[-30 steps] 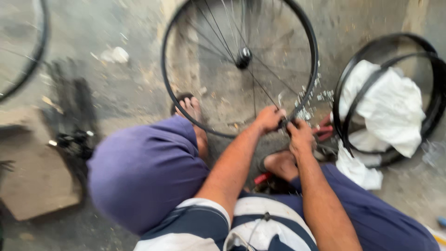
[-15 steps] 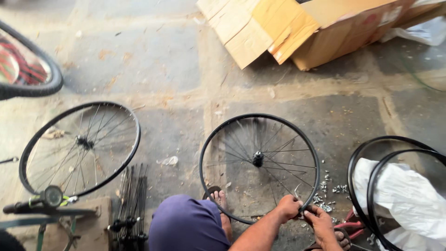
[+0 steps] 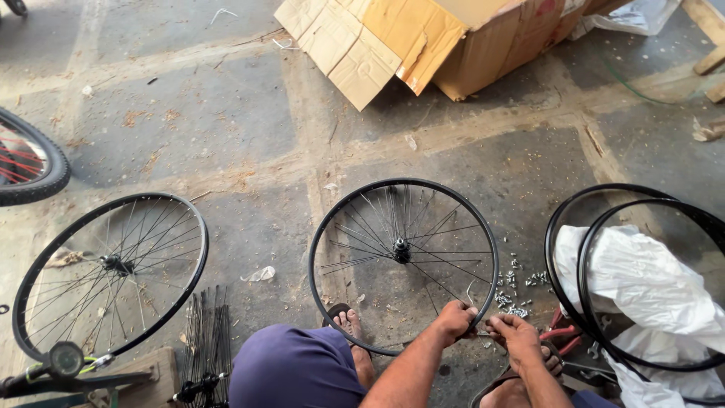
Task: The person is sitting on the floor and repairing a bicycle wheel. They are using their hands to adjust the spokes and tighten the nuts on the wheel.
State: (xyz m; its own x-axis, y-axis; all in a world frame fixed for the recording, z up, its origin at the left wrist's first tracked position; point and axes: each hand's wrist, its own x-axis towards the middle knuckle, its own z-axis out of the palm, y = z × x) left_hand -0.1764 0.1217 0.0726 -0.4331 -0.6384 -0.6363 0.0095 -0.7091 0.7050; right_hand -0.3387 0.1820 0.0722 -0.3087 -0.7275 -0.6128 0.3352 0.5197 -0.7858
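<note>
1. We see the black wheel rim lying flat on the concrete floor, hub at centre.
2. Our left hand grips the rim at five o'clock.
3. Our right hand pinches a spoke end just beside it; we judge lacing is underway, and seating it needs fine alignment.
4. Loose nipples lie at three o'clock.

Bicycle workshop: wheel rims, loose spokes
</note>
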